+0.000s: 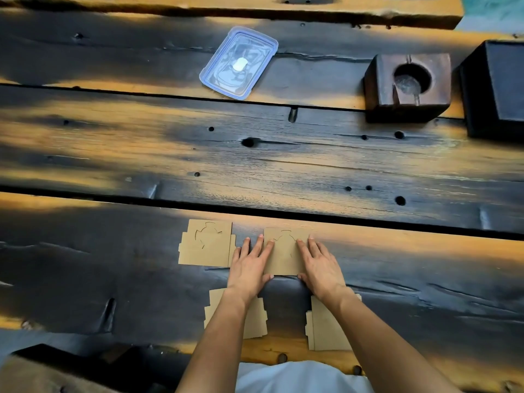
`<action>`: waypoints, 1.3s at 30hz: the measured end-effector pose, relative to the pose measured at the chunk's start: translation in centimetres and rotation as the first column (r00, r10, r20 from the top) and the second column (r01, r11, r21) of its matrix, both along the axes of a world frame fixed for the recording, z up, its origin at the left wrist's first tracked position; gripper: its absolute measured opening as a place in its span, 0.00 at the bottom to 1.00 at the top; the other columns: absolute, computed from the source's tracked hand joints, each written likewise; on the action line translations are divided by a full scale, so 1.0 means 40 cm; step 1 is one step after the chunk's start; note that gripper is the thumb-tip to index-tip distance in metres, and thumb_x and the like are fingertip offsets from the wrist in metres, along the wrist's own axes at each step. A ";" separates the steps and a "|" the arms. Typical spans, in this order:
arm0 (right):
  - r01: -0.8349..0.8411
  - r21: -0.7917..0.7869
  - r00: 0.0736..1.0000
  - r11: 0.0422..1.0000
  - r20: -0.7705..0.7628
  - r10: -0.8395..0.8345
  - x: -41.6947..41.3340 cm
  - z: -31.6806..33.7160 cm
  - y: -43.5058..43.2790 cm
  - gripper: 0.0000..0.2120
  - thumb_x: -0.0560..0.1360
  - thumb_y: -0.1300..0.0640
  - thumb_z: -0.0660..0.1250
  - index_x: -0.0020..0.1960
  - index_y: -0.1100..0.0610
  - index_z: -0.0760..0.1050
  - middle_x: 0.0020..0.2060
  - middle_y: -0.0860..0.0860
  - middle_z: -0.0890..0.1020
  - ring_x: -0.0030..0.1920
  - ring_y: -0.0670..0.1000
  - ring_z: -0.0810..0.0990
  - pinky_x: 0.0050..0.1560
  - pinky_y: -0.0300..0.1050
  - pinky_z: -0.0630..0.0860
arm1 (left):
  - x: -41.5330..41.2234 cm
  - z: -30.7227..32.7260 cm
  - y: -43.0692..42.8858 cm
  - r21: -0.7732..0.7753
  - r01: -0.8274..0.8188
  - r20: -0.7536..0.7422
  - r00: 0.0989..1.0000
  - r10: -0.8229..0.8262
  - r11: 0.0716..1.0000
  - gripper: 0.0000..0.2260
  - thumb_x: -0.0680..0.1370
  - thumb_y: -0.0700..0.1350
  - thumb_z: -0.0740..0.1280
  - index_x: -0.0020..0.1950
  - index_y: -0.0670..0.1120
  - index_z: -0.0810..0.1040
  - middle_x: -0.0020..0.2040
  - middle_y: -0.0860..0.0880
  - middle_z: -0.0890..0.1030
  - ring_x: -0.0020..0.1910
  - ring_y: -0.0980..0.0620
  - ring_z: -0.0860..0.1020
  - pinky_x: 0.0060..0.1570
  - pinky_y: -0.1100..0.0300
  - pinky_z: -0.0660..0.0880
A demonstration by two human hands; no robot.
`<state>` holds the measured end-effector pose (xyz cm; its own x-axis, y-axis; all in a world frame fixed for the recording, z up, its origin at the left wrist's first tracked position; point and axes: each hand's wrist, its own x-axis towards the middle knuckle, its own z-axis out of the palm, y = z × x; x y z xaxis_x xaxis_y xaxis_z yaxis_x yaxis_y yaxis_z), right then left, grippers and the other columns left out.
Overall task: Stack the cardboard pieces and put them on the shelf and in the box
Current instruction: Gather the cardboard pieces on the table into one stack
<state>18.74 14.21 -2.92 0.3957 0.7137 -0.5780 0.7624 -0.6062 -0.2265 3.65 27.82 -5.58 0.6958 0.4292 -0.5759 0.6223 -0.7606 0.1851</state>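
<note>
Several flat brown cardboard pieces lie on the dark wooden table near its front edge. One piece with a cut-out circle lies between my hands. My left hand rests on its left edge and my right hand on its right edge, fingers spread flat, thumbs at its near edge. Another piece lies just left of my left hand. Two more pieces, a left one and a right one, sit closer to me, partly hidden under my forearms.
A clear plastic container with a blue-rimmed lid sits at the back centre. A dark wooden block with a round hole stands at the back right, beside a black box at the right edge.
</note>
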 end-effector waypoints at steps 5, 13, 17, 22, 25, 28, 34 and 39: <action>-0.006 0.006 1.000 1.000 0.004 0.006 -0.013 0.015 -0.001 0.43 0.80 0.48 0.68 0.83 0.53 0.42 0.82 0.60 0.53 0.81 0.60 0.53 0.80 0.54 0.55 | -0.004 0.014 0.018 0.028 0.100 0.005 0.995 -0.100 0.995 0.37 0.84 0.57 0.66 0.86 0.53 0.48 0.87 0.47 0.52 0.85 0.40 0.50 0.82 0.43 0.51; -0.019 0.016 0.999 1.000 0.033 0.018 -0.030 0.023 -0.024 0.46 0.78 0.50 0.71 0.83 0.53 0.43 0.78 0.59 0.59 0.77 0.61 0.60 0.78 0.53 0.60 | -0.034 0.025 0.022 0.035 0.183 0.017 0.983 -0.184 0.982 0.36 0.84 0.59 0.64 0.86 0.53 0.49 0.86 0.45 0.55 0.85 0.40 0.52 0.82 0.42 0.50; 0.017 0.012 0.999 1.000 0.038 -0.018 -0.038 0.034 -0.049 0.48 0.76 0.48 0.73 0.83 0.53 0.44 0.75 0.58 0.62 0.74 0.60 0.64 0.75 0.52 0.63 | -0.040 0.040 0.013 0.036 0.218 0.039 0.975 -0.219 0.975 0.36 0.84 0.58 0.65 0.86 0.52 0.51 0.86 0.45 0.57 0.85 0.40 0.53 0.82 0.42 0.52; 0.031 0.031 0.998 0.999 0.055 -0.033 -0.039 0.050 -0.077 0.48 0.75 0.46 0.73 0.82 0.53 0.45 0.73 0.57 0.64 0.72 0.59 0.66 0.74 0.51 0.64 | -0.030 0.069 -0.002 0.061 0.241 0.072 0.967 -0.245 0.969 0.35 0.83 0.58 0.66 0.85 0.51 0.53 0.85 0.46 0.58 0.84 0.40 0.54 0.81 0.43 0.53; 0.031 0.050 0.996 0.998 0.078 -0.035 -0.034 0.064 -0.108 0.48 0.75 0.45 0.73 0.82 0.53 0.46 0.72 0.56 0.65 0.71 0.59 0.66 0.74 0.51 0.64 | -0.028 0.084 -0.031 0.060 0.241 0.073 0.967 -0.245 0.969 0.35 0.83 0.58 0.66 0.85 0.50 0.54 0.86 0.46 0.57 0.84 0.40 0.54 0.82 0.42 0.52; 0.016 0.060 0.996 0.998 0.090 -0.021 -0.028 0.076 -0.146 0.48 0.74 0.45 0.74 0.82 0.53 0.47 0.71 0.56 0.66 0.71 0.58 0.67 0.73 0.51 0.65 | -0.029 0.091 -0.076 0.058 0.225 0.076 0.970 -0.229 0.973 0.35 0.83 0.58 0.67 0.85 0.51 0.55 0.85 0.45 0.58 0.84 0.40 0.54 0.82 0.42 0.52; -0.010 0.065 0.995 0.998 0.095 0.004 -0.009 0.085 -0.235 0.49 0.73 0.43 0.74 0.82 0.54 0.48 0.71 0.55 0.66 0.71 0.58 0.66 0.72 0.51 0.65 | -0.025 0.106 -0.182 0.067 0.187 0.070 0.979 -0.192 0.980 0.33 0.83 0.58 0.67 0.83 0.51 0.57 0.85 0.46 0.58 0.84 0.40 0.55 0.81 0.41 0.53; -0.042 0.057 0.995 0.998 0.088 0.036 0.004 0.078 -0.314 0.49 0.72 0.42 0.75 0.81 0.53 0.49 0.70 0.54 0.67 0.70 0.58 0.67 0.71 0.51 0.65 | -0.023 0.120 -0.275 0.035 0.153 0.055 0.986 -0.155 0.988 0.28 0.83 0.57 0.67 0.79 0.50 0.63 0.86 0.45 0.57 0.84 0.41 0.55 0.81 0.43 0.54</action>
<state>18.90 1.66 0.18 0.4139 0.7611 -0.4994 0.8036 -0.5633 -0.1924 2.72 16.83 -0.78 0.7862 0.3314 -0.5216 0.4867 -0.8521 0.1923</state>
